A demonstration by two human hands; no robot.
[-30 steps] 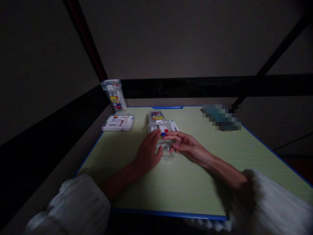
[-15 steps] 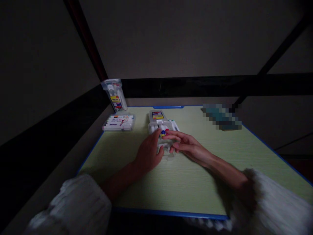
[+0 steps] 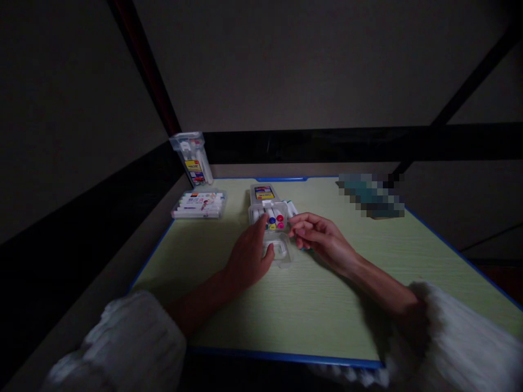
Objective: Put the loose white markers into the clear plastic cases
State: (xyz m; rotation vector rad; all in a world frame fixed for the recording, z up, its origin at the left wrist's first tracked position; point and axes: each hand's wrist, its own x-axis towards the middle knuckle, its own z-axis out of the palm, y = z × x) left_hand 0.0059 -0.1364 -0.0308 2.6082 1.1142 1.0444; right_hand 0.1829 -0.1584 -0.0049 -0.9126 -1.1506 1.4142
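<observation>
L hand [image 3: 249, 256] rests flat against the near left side of the clear marker case [image 3: 267, 209], fingers loosely spread, thumb on the case's open lid [image 3: 280, 251]. R hand [image 3: 322, 239] sits just right of the case, fingers curled together, maybe pinching a marker; too dark to tell. Case lies mid-table [image 3: 286, 310] w/ coloured marker caps [image 3: 275, 221] facing the person. Loose markers [image 3: 291, 208] lie beside it. A flat marker pack [image 3: 199, 204] and an upright marker box [image 3: 191, 158] stand at far left.

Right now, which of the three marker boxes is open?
The middle box, between the hands: its lid hangs open and coloured marker caps show. The flat box and the upright box look shut.
</observation>
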